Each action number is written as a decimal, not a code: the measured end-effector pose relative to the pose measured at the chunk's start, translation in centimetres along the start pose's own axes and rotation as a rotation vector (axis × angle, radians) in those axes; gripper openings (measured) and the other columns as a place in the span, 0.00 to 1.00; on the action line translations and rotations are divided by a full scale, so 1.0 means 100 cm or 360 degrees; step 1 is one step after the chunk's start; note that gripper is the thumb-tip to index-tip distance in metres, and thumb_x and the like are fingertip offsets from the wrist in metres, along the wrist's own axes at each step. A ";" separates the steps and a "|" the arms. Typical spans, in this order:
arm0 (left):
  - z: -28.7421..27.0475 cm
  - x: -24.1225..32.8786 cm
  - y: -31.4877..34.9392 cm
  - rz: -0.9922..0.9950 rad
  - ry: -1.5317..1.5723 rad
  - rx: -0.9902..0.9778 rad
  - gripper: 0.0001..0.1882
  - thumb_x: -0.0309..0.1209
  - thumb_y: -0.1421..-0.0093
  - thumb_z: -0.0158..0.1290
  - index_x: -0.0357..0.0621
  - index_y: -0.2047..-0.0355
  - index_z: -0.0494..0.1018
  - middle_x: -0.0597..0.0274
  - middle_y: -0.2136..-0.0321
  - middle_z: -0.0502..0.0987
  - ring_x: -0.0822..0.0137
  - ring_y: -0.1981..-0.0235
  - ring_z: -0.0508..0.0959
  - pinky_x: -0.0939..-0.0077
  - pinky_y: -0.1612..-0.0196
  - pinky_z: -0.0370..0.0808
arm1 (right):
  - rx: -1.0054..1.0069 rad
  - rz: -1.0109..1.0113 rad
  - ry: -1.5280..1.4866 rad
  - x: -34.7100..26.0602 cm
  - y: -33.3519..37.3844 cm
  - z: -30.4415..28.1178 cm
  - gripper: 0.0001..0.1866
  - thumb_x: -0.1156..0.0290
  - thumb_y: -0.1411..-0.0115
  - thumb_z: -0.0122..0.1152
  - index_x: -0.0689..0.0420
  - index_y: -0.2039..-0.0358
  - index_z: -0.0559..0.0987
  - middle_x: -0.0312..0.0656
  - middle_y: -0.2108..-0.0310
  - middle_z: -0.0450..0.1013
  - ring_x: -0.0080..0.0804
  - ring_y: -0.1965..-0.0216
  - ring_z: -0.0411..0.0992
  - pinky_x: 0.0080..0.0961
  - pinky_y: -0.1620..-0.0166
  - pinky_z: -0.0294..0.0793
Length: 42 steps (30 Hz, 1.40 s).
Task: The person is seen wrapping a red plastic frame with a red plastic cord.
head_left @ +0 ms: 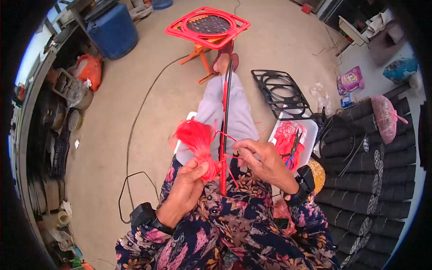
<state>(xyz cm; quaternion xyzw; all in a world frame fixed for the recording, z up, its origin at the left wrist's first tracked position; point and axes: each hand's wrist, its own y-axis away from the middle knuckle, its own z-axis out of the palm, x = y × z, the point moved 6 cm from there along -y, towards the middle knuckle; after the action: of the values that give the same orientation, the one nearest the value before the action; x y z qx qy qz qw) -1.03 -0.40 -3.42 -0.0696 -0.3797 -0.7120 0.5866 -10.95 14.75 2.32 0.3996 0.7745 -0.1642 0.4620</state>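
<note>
On my lap a black frame (228, 108) stands edge-on, its near part wrapped tightly in red cord (222, 182). My left hand (186, 183) is closed around a bundle of red strands (204, 164), whose loose ends fan out above the fingers. The bundle sits against the left side of the frame. To the right of the frame, my right hand (263, 159) has its thumb and forefinger pinched on a red strand that runs from the wrapped part. Short red ends stick out around the wrapping.
A red-wrapped frame (207, 27) rests on an orange stool (204, 58) ahead. At my right, a white tub (308, 139) holds red cord and scissors (295, 146), beside bare black frames (281, 94). Black rolls (355, 180) are stacked farther right; a blue barrel (112, 31) stands far left.
</note>
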 end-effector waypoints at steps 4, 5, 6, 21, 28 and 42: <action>-0.008 -0.009 -0.009 -0.0069 -0.0226 0.0068 0.12 0.24 0.38 0.53 0.37 0.55 0.70 0.63 0.60 0.77 0.71 0.59 0.77 0.76 0.53 0.73 | -0.0097 -0.0423 0.0650 -0.019 -0.001 -0.013 0.07 0.70 0.42 0.58 0.58 0.64 0.79 0.47 0.82 0.72 0.40 0.80 0.74 0.35 0.73 0.69; -0.008 -0.012 -0.009 -0.0071 -0.0221 0.0065 0.12 0.24 0.38 0.53 0.37 0.55 0.70 0.63 0.60 0.77 0.71 0.59 0.77 0.76 0.53 0.73 | -0.0099 -0.0420 0.0655 -0.020 -0.001 -0.013 0.07 0.70 0.42 0.58 0.58 0.64 0.79 0.47 0.82 0.72 0.40 0.80 0.74 0.35 0.73 0.69; -0.007 -0.019 -0.008 -0.0172 -0.0310 0.0031 0.14 0.24 0.40 0.55 0.36 0.54 0.71 0.62 0.59 0.78 0.71 0.58 0.77 0.77 0.53 0.73 | -0.0221 -0.0412 0.0749 -0.019 -0.001 -0.008 0.08 0.69 0.44 0.60 0.57 0.65 0.79 0.49 0.81 0.72 0.44 0.78 0.73 0.37 0.73 0.69; 0.004 -0.027 -0.022 -0.0312 -0.0898 -0.0226 0.06 0.21 0.44 0.56 0.35 0.64 0.75 0.66 0.75 0.78 0.78 0.76 0.75 0.83 0.74 0.71 | -0.0875 -0.0228 0.0881 -0.016 -0.018 -0.001 0.23 0.53 0.48 0.65 0.63 0.68 0.76 0.49 0.75 0.77 0.50 0.68 0.76 0.40 0.68 0.71; 0.011 -0.036 -0.022 -0.0305 -0.0672 -0.0266 0.05 0.20 0.41 0.50 0.36 0.65 0.75 0.69 0.70 0.77 0.79 0.69 0.73 0.85 0.65 0.70 | -0.0906 -0.0210 0.0804 -0.008 -0.017 0.002 0.24 0.50 0.49 0.65 0.60 0.64 0.74 0.53 0.77 0.74 0.55 0.69 0.74 0.47 0.68 0.69; -0.005 -0.028 -0.027 -0.0583 0.0027 -0.0201 0.18 0.35 0.38 0.51 0.29 0.56 0.72 0.48 0.61 0.79 0.58 0.60 0.79 0.65 0.54 0.75 | -0.0474 -0.0332 0.0547 -0.014 -0.007 -0.005 0.18 0.70 0.51 0.62 0.63 0.60 0.73 0.54 0.68 0.73 0.54 0.67 0.72 0.41 0.66 0.70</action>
<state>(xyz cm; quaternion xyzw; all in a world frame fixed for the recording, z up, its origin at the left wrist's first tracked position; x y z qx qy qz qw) -2.41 1.54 -6.59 -0.0300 -0.3357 -0.8298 0.4448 -11.42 14.03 3.68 0.2671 0.8945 -0.0247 0.3578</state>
